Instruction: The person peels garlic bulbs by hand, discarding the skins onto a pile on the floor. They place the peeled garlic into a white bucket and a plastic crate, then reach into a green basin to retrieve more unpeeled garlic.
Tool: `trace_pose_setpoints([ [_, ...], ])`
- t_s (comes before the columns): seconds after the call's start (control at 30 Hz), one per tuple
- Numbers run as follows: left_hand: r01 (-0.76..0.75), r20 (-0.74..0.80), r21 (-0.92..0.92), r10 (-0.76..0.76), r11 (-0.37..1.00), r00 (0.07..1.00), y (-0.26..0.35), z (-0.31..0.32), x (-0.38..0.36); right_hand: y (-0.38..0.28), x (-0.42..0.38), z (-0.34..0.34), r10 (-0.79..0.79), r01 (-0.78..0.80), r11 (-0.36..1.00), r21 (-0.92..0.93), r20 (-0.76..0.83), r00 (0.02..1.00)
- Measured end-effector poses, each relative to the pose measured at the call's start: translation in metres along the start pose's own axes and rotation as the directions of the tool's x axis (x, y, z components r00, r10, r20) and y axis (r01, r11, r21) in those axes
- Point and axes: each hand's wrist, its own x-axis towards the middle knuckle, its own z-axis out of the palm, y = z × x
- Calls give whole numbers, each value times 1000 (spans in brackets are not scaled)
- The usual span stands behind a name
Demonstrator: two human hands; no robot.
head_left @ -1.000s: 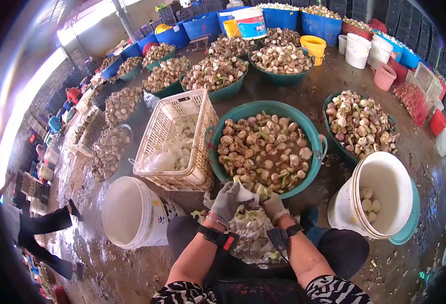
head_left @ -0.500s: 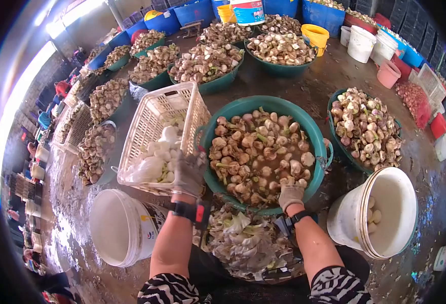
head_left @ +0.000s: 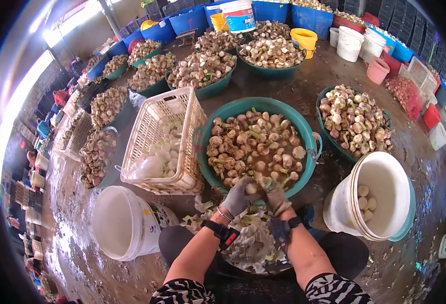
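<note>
Both gloved hands meet over the near rim of a green tub (head_left: 304, 126) filled with muddy bulbs in brown water. My left hand (head_left: 238, 196) and my right hand (head_left: 276, 198) hold one unpeeled bulb (head_left: 253, 188) between them. Below the hands lies a heap of pale peelings (head_left: 248, 238) on my lap. A tilted white plastic crate (head_left: 163, 141) with peeled white bulbs stands left of the tub.
An empty white bucket (head_left: 116, 223) lies at the left, and a white bucket (head_left: 380, 202) with a few peeled bulbs stands at the right. Another green tub of bulbs (head_left: 355, 123) sits further right. Several more tubs, blue bins and buckets fill the wet floor behind.
My left hand came back from the white crate and my right hand lifted out of the tub. Both now meet on a fresh bulb at the tub's near rim.
</note>
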Motion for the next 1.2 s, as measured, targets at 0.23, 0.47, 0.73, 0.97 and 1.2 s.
trace_pose_setpoints([
  [0.23,45,-113,87,-35,995,993,27,-10,-45,26,-17,8,-149,218,887,-407,194,970],
  [0.47,182,-40,-422,-219,888,975,28,-18,-68,30,-34,10,-382,503,615,-607,329,864],
  [0.73,126,-57,-718,-238,685,970,44,1,-69,-18,-86,35,-128,148,982,-116,167,978],
  [0.97,355,176,-885,-490,300,854,25,-3,-48,-5,-84,21,-415,535,756,-378,354,838],
  [1.2,9,-69,-697,-80,717,994,36,0,-53,-15,-86,25,-344,411,877,-250,272,899],
])
